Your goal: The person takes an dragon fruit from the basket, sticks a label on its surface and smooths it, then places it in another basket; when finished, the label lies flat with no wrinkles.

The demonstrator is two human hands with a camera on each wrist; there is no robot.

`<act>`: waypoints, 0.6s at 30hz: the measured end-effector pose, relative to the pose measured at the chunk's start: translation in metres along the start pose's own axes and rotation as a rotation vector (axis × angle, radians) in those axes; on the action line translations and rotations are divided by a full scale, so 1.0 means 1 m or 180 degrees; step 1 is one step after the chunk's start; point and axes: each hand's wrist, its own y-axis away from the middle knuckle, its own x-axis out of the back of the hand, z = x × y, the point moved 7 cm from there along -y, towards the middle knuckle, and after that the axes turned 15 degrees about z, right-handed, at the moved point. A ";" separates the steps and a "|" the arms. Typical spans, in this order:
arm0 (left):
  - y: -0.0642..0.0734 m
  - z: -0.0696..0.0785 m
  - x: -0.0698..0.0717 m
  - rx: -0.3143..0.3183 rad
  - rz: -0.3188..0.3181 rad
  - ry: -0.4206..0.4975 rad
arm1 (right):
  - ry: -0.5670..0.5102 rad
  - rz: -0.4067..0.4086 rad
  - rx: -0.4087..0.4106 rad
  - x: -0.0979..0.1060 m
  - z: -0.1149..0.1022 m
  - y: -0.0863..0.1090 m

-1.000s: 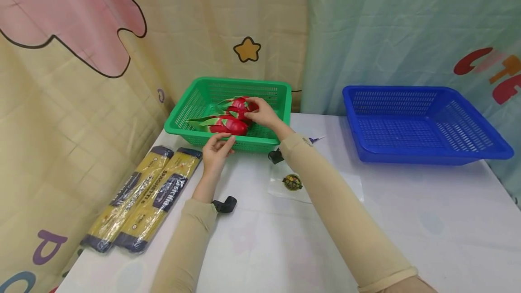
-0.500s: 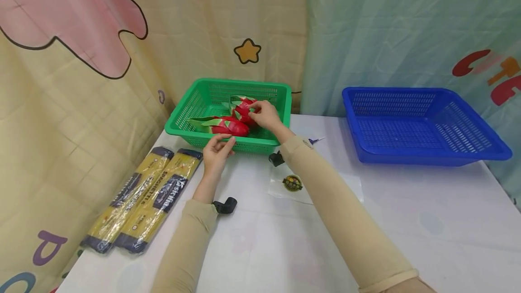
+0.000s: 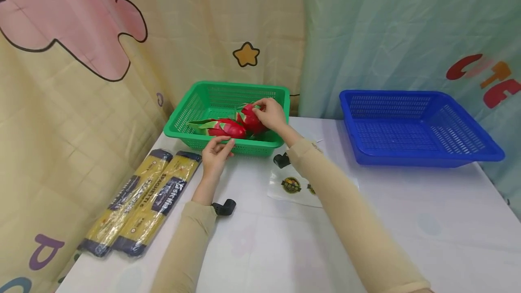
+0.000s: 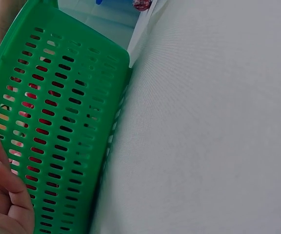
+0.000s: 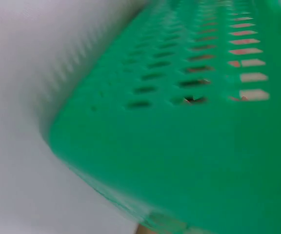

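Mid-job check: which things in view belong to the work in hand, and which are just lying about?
Likely in the work:
right dragon fruit, right hand on its top
left dragon fruit
green basket, left hand at its near rim

Probably lying about:
two spaghetti packs
plastic with printed logos
blue basket

Two dragon fruits [image 3: 225, 129], two spaghetti packs [image 3: 164, 198], one green basket [image 3: 246, 149], one blue basket [image 3: 407, 134], two hands [image 3: 214, 157].
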 end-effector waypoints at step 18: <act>0.017 0.030 -0.009 -0.0421 0.0288 -0.0227 | -0.1259 -0.0025 -0.0435 0.115 -0.026 0.029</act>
